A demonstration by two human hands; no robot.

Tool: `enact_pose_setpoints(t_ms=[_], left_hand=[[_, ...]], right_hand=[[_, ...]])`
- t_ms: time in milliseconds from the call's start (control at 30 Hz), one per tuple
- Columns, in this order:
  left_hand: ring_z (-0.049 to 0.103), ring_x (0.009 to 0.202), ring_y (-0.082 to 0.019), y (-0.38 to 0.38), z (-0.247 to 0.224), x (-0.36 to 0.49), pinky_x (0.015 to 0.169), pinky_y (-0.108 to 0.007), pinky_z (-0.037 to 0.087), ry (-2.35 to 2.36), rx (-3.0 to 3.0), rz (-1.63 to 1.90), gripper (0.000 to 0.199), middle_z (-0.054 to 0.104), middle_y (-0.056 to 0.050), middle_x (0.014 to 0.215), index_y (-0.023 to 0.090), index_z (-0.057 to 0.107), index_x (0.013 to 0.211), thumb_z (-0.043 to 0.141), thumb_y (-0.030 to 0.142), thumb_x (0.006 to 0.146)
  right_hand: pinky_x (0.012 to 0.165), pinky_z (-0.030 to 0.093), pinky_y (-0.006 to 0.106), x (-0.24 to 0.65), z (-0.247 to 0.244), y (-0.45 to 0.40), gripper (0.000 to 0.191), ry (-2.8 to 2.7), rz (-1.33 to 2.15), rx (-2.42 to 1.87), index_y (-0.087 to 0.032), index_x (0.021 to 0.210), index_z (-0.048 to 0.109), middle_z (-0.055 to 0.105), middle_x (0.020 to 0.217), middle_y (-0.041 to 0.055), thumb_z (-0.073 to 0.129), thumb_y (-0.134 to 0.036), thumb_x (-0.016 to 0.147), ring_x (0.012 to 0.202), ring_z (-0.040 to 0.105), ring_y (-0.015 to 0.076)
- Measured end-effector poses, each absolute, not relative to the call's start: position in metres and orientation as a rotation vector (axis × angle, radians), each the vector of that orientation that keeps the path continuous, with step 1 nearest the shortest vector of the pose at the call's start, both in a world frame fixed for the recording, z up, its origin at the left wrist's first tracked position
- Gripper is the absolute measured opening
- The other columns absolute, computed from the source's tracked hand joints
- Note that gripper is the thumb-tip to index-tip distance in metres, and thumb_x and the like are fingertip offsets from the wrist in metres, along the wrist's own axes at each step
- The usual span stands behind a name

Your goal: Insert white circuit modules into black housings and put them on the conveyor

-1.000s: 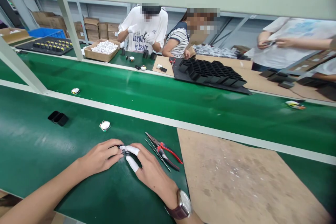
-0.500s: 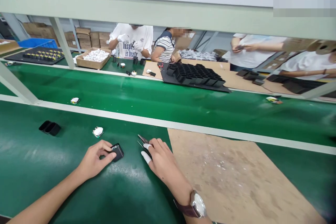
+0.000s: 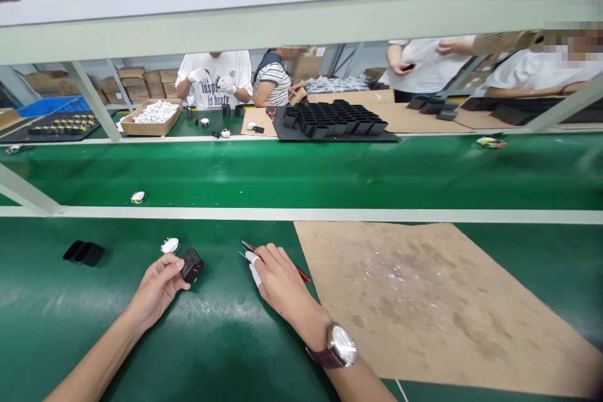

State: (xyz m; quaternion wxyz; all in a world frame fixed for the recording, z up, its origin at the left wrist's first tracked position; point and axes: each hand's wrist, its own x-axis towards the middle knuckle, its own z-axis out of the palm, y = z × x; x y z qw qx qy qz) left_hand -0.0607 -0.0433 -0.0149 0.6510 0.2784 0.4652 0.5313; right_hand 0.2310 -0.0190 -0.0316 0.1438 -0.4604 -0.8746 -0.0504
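From where I'm standing, the person's left hand (image 3: 160,282) is holding up a black case (image 3: 192,265), its grip pinching the case between thumb and fingers. Small red marks are showing on the side of the case, which is tilting a little over the green table (image 3: 211,358). Just beyond that hand, a white-topped component (image 3: 171,245) is lying on the table, and farther to the left a pair of black cases (image 3: 83,253) is sitting side by side.

The right hand (image 3: 277,276), wearing white finger covers (image 3: 253,257) and a watch (image 3: 343,344) at the wrist, is resting over the tweezers (image 3: 242,254) and the pliers (image 3: 304,275). The tool tips are poking out past the fingers and a red handle is showing behind; I can't tell whether that grip is grasping either tool. Right beside it, a scuffed cardboard sheet (image 3: 424,308) is covering part of the table.

Across the white rail (image 3: 330,216), another white-topped component (image 3: 138,197) is lying on the green belt (image 3: 330,176). On the far side, co-workers are standing or sitting near a cardboard box (image 3: 146,129) of white pieces and rows of black cases (image 3: 334,119).
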Motion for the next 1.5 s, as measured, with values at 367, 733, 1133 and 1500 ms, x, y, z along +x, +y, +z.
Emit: enact_pose_setpoints(t_ms=[367, 733, 1133, 1500], left_hand=[[0.068, 0.065, -0.011, -0.046, -0.014, -0.063, 0.060, -0.021, 0.066, 1.023, 0.719, 1.190, 0.032, 0.070, -0.002, 0.078, 0.014, 0.071, 0.074, 0.095, 0.035, 0.077], [0.070, 0.069, -0.013, -0.044, -0.014, -0.063, 0.059, -0.019, 0.064, 1.019, 0.692, 1.209, 0.032, 0.072, -0.004, 0.079, 0.013, 0.071, 0.074, 0.095, 0.035, 0.078], [0.073, 0.068, -0.018, -0.025, -0.001, -0.074, 0.066, -0.032, 0.066, 1.349, 1.235, 1.366, 0.036, 0.073, -0.005, 0.088, 0.016, 0.070, 0.073, 0.092, 0.044, 0.076], [0.072, 0.080, -0.032, 0.117, 0.025, -0.167, 0.084, -0.044, 0.056, 2.045, 1.803, 1.262, 0.022, 0.070, -0.008, 0.073, 0.021, 0.063, 0.067, 0.073, 0.038, 0.076]], right_hand=[[0.089, 0.048, 0.042, 0.227, -0.031, -0.021, 0.028, -2.531, -0.057, -1.340, -0.014, 0.104, 0.069, 0.067, 0.108, 0.0113, 0.058, 0.004, 0.086, 0.098, 0.055, 0.0285], [0.085, 0.047, 0.042, 0.227, -0.034, -0.022, 0.028, -2.516, -0.163, -1.306, -0.014, 0.104, 0.068, 0.065, 0.106, 0.0110, 0.060, 0.004, 0.085, 0.095, 0.055, 0.0280], [0.083, 0.049, 0.039, 0.206, -0.040, -0.039, 0.024, -2.498, -0.047, -0.851, -0.019, 0.104, 0.067, 0.067, 0.100, 0.0062, 0.062, 0.001, 0.090, 0.091, 0.057, 0.0234], [0.082, 0.051, 0.033, 0.202, -0.045, -0.046, 0.022, -2.631, -0.072, -0.809, -0.020, 0.081, 0.062, 0.065, 0.088, 0.0007, 0.081, -0.011, 0.087, 0.091, 0.063, 0.0208]])
